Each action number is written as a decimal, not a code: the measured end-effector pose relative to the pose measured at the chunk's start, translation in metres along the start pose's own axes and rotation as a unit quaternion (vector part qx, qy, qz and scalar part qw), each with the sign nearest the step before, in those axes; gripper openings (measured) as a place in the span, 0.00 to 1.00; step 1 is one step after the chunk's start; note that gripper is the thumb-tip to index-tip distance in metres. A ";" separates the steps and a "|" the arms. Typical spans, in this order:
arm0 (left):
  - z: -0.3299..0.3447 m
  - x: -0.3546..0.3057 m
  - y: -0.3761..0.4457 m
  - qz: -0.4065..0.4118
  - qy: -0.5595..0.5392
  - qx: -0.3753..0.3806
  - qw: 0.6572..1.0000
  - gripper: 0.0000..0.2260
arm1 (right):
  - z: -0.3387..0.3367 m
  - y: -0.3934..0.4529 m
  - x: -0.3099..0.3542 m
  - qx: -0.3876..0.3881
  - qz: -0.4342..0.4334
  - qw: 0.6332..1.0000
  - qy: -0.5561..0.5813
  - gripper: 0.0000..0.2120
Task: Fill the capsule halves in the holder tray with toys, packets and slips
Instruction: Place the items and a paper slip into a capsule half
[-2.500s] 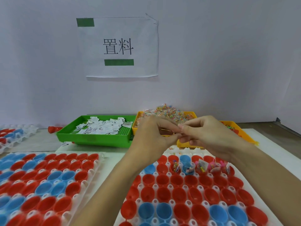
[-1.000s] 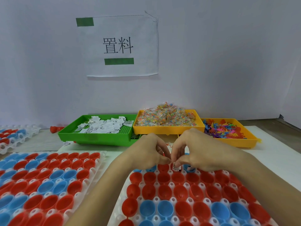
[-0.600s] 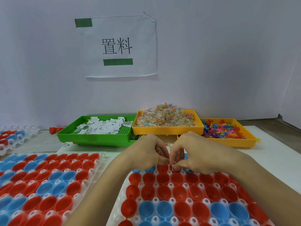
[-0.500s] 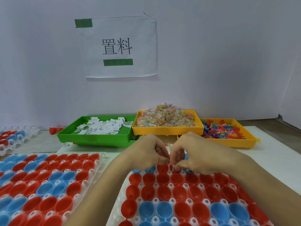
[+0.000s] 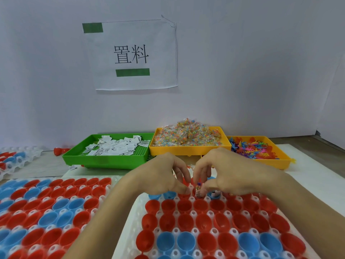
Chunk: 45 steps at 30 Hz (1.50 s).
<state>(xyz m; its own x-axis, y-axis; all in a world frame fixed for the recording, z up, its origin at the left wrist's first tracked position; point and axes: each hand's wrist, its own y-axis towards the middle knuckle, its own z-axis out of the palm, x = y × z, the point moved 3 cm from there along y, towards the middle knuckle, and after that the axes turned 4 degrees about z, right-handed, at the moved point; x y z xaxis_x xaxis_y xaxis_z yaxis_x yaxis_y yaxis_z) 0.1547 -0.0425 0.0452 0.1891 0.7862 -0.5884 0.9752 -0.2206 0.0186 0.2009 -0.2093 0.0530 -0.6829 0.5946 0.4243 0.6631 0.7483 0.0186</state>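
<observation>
A white holder tray (image 5: 130, 219) in front of me holds rows of red and blue capsule halves (image 5: 184, 221). Both hands hover over its far row. My right hand (image 5: 229, 174) pinches a small bundle of a packet and a printed slip (image 5: 198, 190) between thumb and fingers, just above a red half. My left hand (image 5: 164, 174) has its fingers curled, tips close to the bundle; whether it grips anything is hidden. A blue half (image 5: 214, 194) under my right hand has something in it.
At the back stand a green tray of paper slips (image 5: 112, 148), a yellow tray of packets (image 5: 188, 137) and a yellow tray of coloured toys (image 5: 255, 148). A second capsule tray (image 5: 46, 206) lies to the left, a third (image 5: 13, 159) far left.
Both hands came down from chest height to the far row of the tray. In the last second they have barely moved, the right fingers lowering the bundle slightly.
</observation>
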 end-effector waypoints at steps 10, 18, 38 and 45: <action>0.023 -0.011 0.009 0.052 0.014 -0.070 0.996 0.03 | -0.074 -0.020 -0.098 -0.234 0.126 0.964 0.001 0.04; 0.027 -0.008 0.012 0.050 0.018 -0.083 0.995 0.05 | -0.071 -0.032 -0.159 -0.306 0.225 0.925 0.019 0.04; -0.014 -0.002 0.001 0.057 -0.069 -0.147 0.985 0.05 | -0.009 -0.005 -0.159 -0.222 0.288 0.931 -0.040 0.15; -0.022 -0.002 -0.002 0.061 -0.067 -0.156 0.984 0.05 | -0.013 -0.004 -0.158 -0.275 0.240 0.931 -0.020 0.10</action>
<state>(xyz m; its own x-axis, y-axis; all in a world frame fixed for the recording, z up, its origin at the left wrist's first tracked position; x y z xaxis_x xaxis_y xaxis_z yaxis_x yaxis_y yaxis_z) 0.1550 -0.0312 0.0641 0.3106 0.6770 -0.6672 0.9379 -0.1039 0.3311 0.3102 -0.3103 -0.0019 -0.2707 0.8408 0.4689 0.9440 0.1362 0.3006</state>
